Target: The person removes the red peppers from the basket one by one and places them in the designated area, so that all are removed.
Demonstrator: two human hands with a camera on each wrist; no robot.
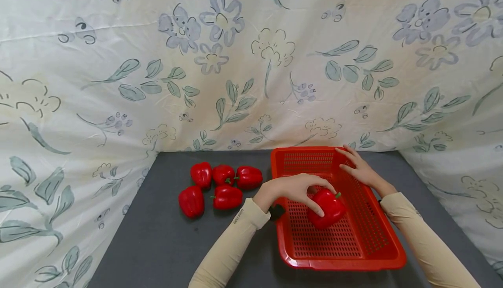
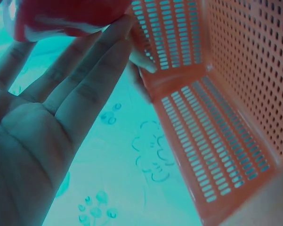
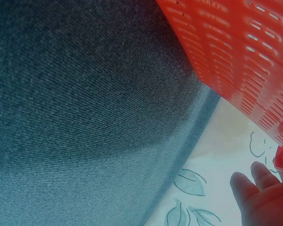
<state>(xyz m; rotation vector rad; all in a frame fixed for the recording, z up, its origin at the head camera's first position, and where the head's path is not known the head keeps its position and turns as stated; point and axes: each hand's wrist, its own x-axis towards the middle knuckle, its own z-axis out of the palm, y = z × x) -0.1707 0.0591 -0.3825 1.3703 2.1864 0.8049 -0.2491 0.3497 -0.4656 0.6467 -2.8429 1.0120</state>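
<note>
A red bell pepper (image 1: 329, 211) with a green stem is over the floor of the red perforated plastic basket (image 1: 342, 263). My left hand (image 1: 292, 188) reaches across the basket's left side and holds this pepper, thumb on the near side and fingers over the far side. In the left wrist view, the pepper (image 2: 70, 19) lies against the fingertips. My right hand (image 1: 359, 170) rests on the basket's far right rim, fingers extended and thumb over the inside. Part of that hand (image 3: 268, 200) shows beside the basket wall in the right wrist view.
Several more red bell peppers (image 1: 228, 197) lie grouped on the dark grey tabletop (image 1: 157, 244), left of the basket. Floral cloth (image 1: 271, 104) hangs behind the table and along its sides. A small black object (image 1: 277, 212) shows under the left wrist.
</note>
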